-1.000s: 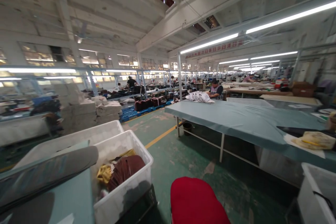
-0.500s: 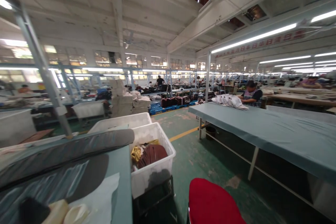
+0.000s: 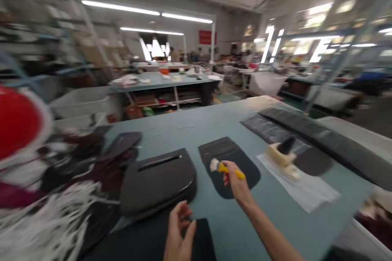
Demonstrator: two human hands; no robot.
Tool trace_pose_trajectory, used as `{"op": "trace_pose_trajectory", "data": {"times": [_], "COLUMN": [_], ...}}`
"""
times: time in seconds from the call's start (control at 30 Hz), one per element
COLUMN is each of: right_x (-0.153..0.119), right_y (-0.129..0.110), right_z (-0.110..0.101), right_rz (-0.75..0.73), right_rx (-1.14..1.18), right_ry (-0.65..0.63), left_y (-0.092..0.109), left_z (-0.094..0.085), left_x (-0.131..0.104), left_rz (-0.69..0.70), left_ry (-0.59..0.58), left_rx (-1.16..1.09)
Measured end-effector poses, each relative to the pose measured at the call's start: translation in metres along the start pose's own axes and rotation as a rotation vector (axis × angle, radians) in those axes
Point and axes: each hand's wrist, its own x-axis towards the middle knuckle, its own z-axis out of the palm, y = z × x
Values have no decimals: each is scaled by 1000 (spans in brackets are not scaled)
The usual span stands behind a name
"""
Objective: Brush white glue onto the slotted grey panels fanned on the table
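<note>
My right hand grips the yellow handle of a brush with pale bristles. It is above a dark, round-ended flat panel on the blue-green table. Empty, with fingers curved and apart, my left hand hovers near a stack of dark grey panels, the top one with a long slot. Black material lies under and beside that hand. To the right, a cream container with a dark top stands on a white sheet.
White strips and dark scraps heap up at the left, below a blurred red round object. Long dark pieces run along the right side of the table. Another table stands beyond.
The view has swung from the aisle with the red chair and white bins to this worktable. Both my hands have come into view, the right one holding the brush.
</note>
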Motion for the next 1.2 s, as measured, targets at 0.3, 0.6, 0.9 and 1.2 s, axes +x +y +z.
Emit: {"op": "trace_pose_trajectory", "data": {"times": [0.3,0.6,0.9,1.2], "right_x": [31,32,105,154], "right_y": [-13,38,64,65], "right_z": [197,324,338,155], "right_rz": [-26,-228,-242,-141], "right_rx": [36,-204,-366,-666], "right_ry": [-557,-904,-402,82], "left_y": [-58,-90,-85,-76], "left_z": [-50,-46,-43,-40], "left_x": [88,97,100,101], "left_rz": [295,198,217,225], "left_ry": [296,343,372,297], "left_rx": [852,937,952,1049]}}
